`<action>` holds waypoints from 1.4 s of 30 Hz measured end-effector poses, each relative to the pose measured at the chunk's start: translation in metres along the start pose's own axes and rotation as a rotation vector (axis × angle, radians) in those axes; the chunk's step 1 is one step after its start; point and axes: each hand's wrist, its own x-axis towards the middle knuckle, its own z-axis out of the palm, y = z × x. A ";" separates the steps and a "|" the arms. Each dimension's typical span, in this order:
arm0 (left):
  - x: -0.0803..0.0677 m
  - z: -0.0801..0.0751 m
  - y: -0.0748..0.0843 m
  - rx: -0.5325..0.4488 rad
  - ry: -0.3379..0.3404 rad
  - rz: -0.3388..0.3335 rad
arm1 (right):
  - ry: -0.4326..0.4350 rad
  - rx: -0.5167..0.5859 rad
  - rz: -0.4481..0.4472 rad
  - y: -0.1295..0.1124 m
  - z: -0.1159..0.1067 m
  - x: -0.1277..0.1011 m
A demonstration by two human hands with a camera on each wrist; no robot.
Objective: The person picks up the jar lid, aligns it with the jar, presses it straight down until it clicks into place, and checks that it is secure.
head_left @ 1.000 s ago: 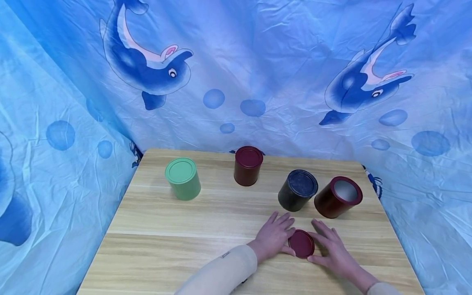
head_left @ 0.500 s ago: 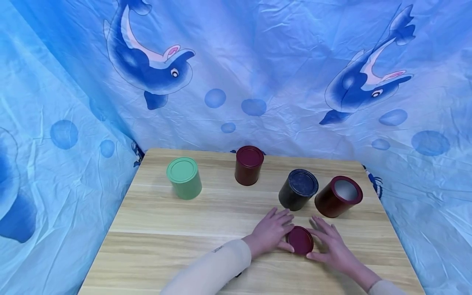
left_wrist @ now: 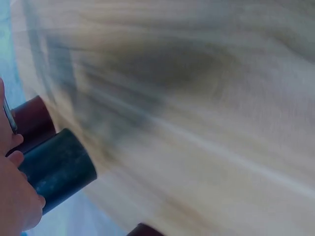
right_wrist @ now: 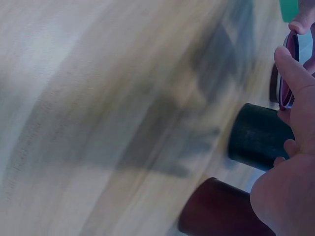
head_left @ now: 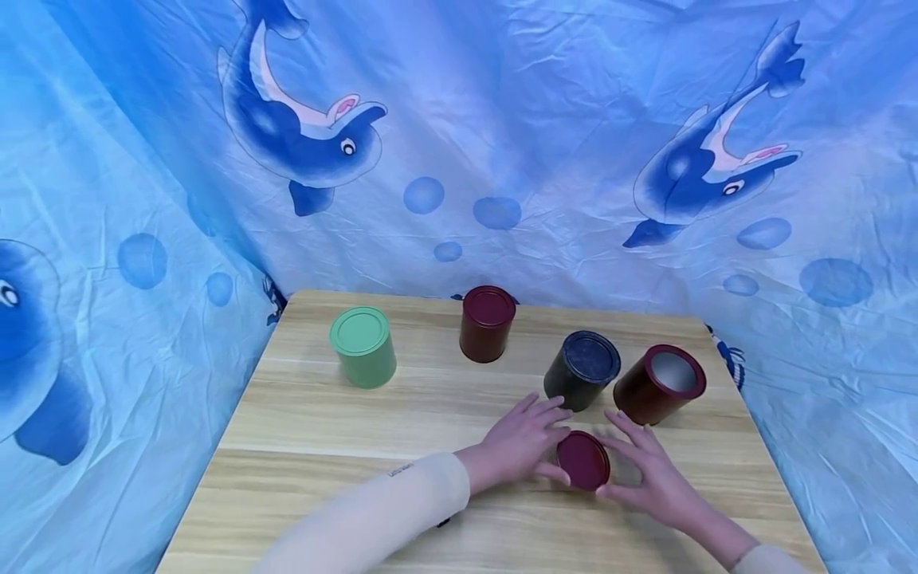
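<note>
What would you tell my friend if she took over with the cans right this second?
Left hand and right hand pinch the dark red lid between their fingers, tilted up off the table.
The open dark red can stands just beyond the right hand, beside the dark blue can.
The green can and small dark red can stand farther back, lids on.
Done: lid in hand. Left, probably: fitting it on the open can.

table: light wooden table [head_left: 308, 430], plank grain running left to right
back left: green tin [head_left: 363, 347], lid on
back middle: small maroon tin [head_left: 487, 324], lid on
right: dark blue tin [head_left: 582, 371], just beside open maroon tin [head_left: 659, 384]
</note>
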 end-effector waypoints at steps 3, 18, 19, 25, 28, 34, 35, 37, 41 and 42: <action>0.003 -0.010 -0.002 -0.003 -0.006 0.010 | 0.004 -0.013 0.009 -0.004 -0.008 0.003; 0.025 -0.043 -0.007 0.045 0.004 0.032 | 0.060 -0.070 -0.068 -0.010 -0.040 0.015; 0.027 -0.045 -0.008 0.048 0.009 0.035 | 0.059 -0.075 -0.066 -0.010 -0.042 0.016; 0.043 -0.054 -0.011 0.041 0.005 0.034 | 0.044 -0.103 -0.054 -0.009 -0.059 0.024; 0.051 -0.058 -0.012 0.045 0.003 0.029 | 0.036 -0.097 -0.031 -0.007 -0.067 0.026; 0.068 -0.063 -0.015 0.058 -0.010 0.020 | 0.030 -0.105 -0.017 -0.001 -0.082 0.033; 0.071 -0.063 -0.016 0.062 -0.010 0.021 | 0.031 -0.108 -0.017 0.001 -0.084 0.034; 0.077 -0.064 -0.017 0.068 -0.014 0.022 | 0.031 -0.113 -0.015 0.003 -0.088 0.037; 0.088 -0.065 -0.020 0.077 -0.016 0.023 | 0.029 -0.135 0.002 0.008 -0.096 0.043; 0.091 -0.066 -0.021 0.080 -0.015 0.024 | 0.029 -0.136 0.006 0.009 -0.098 0.044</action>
